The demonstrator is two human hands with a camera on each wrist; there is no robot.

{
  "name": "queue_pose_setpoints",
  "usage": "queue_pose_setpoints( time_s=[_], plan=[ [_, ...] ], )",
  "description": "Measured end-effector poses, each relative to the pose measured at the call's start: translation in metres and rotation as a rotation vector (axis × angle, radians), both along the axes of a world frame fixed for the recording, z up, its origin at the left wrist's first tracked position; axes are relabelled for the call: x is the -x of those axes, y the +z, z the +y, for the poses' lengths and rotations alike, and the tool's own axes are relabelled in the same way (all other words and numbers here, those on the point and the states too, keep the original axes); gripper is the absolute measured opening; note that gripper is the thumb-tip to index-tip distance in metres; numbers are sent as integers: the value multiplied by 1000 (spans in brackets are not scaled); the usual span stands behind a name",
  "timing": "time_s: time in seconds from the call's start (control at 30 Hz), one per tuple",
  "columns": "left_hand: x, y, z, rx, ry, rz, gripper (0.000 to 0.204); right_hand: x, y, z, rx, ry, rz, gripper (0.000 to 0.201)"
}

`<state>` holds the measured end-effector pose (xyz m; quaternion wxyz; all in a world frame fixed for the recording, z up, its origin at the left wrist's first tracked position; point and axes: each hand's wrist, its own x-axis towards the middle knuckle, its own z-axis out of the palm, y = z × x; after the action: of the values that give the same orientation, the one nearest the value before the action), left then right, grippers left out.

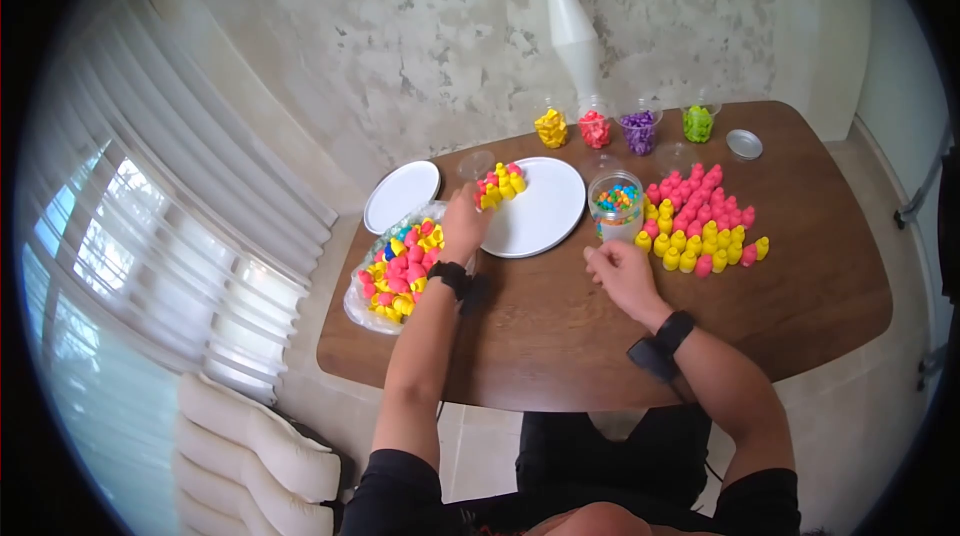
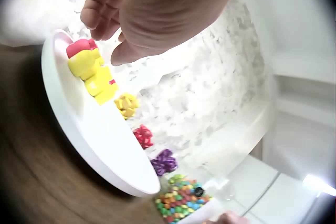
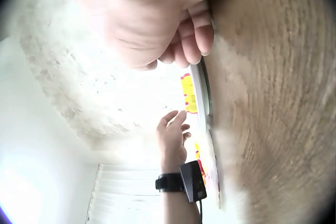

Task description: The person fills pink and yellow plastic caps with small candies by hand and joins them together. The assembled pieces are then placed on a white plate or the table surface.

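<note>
My left hand (image 1: 466, 226) hovers at the left edge of a round white plate (image 1: 540, 221), its fingers loosely bent. In the left wrist view nothing lies between thumb and fingers. Small yellow and pink duck-shaped toys (image 2: 94, 74) stand grouped on that plate, just past the fingertips. Left of the plate is a clear plastic bag (image 1: 357, 308) full of similar toys in pink, yellow and a little blue. My right hand (image 1: 628, 278) rests low over the table, fingers loosely curled and holding nothing. Just beyond it stands a clear jar (image 1: 617, 198) of multicoloured candies.
Rows of pink and yellow toys (image 1: 705, 226) stand on the right of the wooden table (image 1: 570, 336). Clear cups of yellow (image 1: 551, 129), red (image 1: 594, 130), purple (image 1: 638, 133) and green (image 1: 698, 124) pieces line the back edge. A second white plate (image 1: 402, 196) lies far left.
</note>
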<state>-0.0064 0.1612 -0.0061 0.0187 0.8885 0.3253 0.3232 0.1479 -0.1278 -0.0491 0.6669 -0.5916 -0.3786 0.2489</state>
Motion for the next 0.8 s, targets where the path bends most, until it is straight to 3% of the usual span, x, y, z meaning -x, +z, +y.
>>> queue_pose_setpoints(
  time_s=[0.13,0.3,0.4,0.5,0.6,0.67,0.8],
  plan=[
    [-16,-12,4,75,61,59,40,-1,-8,2,-32,18,-128,32],
    [-19,-6,-18,242,-103,186,43,0,-5,-2,-27,17,-159,32],
    [-20,8,-52,506,-156,-55,31,1,2,-5,3,34,-167,30],
    [-21,18,-99,675,-374,-238,26,3,7,-6,-63,0,-112,27],
    [-19,9,-141,608,-487,-69,26,3,6,-5,-77,25,-96,28],
    [-21,-9,-159,851,-530,-108,25,5,12,-9,-26,60,-123,29],
    [-25,-36,-166,890,-627,-222,29,3,7,-8,36,35,-255,30]
  ],
)
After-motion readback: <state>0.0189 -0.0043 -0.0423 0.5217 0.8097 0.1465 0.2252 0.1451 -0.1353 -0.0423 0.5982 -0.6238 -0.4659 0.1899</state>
